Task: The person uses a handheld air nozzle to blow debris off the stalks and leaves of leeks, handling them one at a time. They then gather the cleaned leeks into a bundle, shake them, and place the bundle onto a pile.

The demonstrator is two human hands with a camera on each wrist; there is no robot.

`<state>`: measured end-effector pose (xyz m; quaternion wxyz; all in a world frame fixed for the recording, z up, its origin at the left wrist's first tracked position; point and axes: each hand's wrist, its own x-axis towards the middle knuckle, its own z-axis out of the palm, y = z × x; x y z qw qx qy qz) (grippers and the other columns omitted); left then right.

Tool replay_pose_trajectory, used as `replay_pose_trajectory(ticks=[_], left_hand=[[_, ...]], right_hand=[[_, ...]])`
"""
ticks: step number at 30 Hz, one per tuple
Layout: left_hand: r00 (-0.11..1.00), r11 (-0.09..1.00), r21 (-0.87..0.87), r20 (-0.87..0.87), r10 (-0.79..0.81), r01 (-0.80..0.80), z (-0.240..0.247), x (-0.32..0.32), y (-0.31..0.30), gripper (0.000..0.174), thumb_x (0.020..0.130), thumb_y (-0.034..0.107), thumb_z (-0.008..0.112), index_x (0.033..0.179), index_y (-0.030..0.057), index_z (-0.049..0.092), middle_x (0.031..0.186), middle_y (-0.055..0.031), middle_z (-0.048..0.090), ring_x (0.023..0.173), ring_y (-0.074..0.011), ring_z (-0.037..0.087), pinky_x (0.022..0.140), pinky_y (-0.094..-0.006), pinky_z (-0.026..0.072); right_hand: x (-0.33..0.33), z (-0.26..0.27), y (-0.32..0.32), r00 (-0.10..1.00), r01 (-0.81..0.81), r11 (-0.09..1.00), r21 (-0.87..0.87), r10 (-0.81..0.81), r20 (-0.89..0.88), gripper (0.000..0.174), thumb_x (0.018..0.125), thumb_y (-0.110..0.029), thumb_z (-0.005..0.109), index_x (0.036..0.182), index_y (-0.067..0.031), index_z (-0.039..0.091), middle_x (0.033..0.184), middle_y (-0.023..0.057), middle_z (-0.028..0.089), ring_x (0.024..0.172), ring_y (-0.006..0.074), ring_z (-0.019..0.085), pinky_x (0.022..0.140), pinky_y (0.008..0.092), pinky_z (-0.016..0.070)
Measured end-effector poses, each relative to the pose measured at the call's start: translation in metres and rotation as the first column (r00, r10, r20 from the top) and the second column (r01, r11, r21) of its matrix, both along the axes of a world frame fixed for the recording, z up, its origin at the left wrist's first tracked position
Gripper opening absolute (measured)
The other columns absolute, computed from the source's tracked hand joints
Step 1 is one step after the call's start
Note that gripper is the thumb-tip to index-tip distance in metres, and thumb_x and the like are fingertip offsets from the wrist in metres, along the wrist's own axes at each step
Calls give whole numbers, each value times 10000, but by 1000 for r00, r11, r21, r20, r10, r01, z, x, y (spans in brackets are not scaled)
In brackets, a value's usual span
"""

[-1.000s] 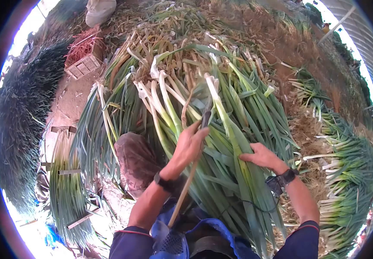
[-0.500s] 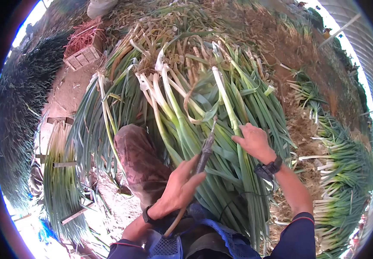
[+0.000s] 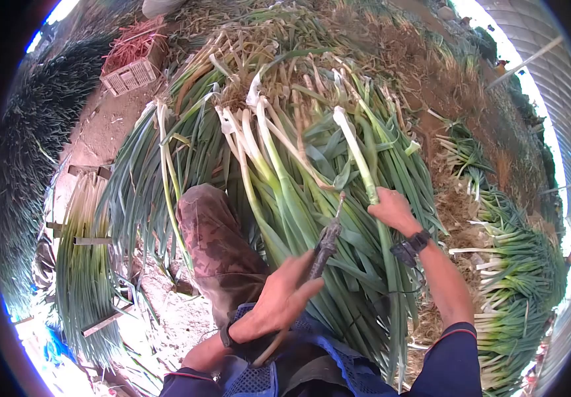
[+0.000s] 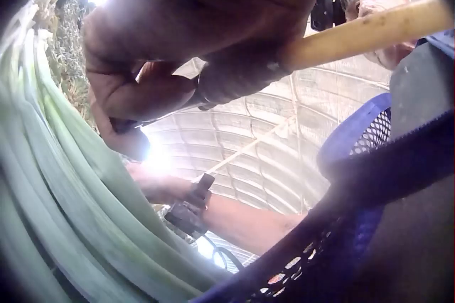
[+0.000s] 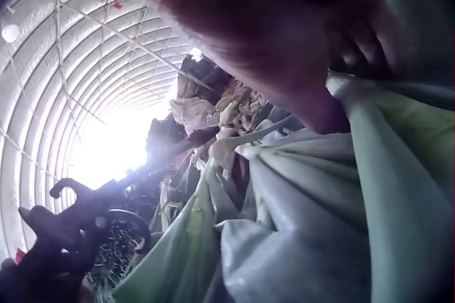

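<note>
The left hand curls round a hose-fed blow gun, while the right hand grips one leek mid-stalk, seemingly to steady it!

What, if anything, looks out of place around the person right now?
One stray leek looks askew: in the row of leeks at the person's right, its white end juts well past its neighbours, over dry scraps strewn on the ground. Nothing else clearly stands out.
</note>
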<state>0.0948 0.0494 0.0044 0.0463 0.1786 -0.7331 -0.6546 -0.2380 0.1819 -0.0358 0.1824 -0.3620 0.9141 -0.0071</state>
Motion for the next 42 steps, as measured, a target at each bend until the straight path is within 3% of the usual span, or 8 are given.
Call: replay_pose_trajectory(ticks=[11,16,28,32,34,35,36,42], left_hand=[[992,990,-100,-85,94,-103,-14,-52,-18,632,951,307,624,1448,-54,479,1049,-248,591,959,-383,608,864,-416,484],[998,997,-44,1,67,-67,-31,-120,-41,409,940,353,576,1028,-46,584,972,-294,615,973,-468,611,859,-545,448],[980,906,-423,182,84,1,-31,-176,-34,420,955,369,594,1108,-22,610,1027,-307,630,916,-514,638,852,-556,500],[983,958,-284,184,4,50,-37,-168,-45,486,961,372,597,1269,-4,581,1036,-295,624,957,-489,642,870,-543,499],[987,953,-266,25,157,-145,-26,-149,-56,562,961,367,598,1394,13,546,1055,-279,620,1001,-440,646,887,-514,509],[965,959,-210,140,221,-189,-16,-142,-67,612,953,381,612,1449,30,533,1121,-254,617,1026,-393,642,925,-470,504],[955,899,-326,-40,294,-291,-31,-136,-84,626,964,406,625,1473,66,491,1092,-263,606,972,-417,673,853,-516,528],[711,540,-679,38,702,-497,-42,-81,-209,665,882,394,753,1423,60,557,1197,-231,612,1061,-393,650,913,-475,524]], right_hand=[[67,86,50,978,-17,988,-155,48,203,354,810,-212,656,1092,-5,601,916,254,664,883,470,645,772,528,512],[97,78,74,974,-30,988,-153,63,216,452,812,-177,658,1233,-28,584,972,244,640,923,465,626,807,496,505],[82,63,79,962,18,987,-161,27,271,538,799,-165,698,1312,-40,601,1021,238,672,942,444,648,832,492,521],[65,70,78,961,103,974,-203,-45,273,492,806,-151,691,1286,-55,635,1001,212,695,854,344,685,779,430,539],[44,82,72,934,294,914,-282,-212,287,469,836,-117,674,1294,-24,625,980,158,716,811,208,681,740,356,546],[37,91,64,916,346,842,-414,-206,345,429,864,-78,656,1279,21,619,974,109,710,841,140,659,742,310,546],[30,110,51,942,296,829,-473,-171,290,404,884,-52,638,1275,46,613,1013,107,705,853,161,666,753,310,553],[-9,181,-17,991,136,782,-608,-107,84,548,909,-88,622,1439,23,542,1145,122,697,966,165,660,867,317,543]])
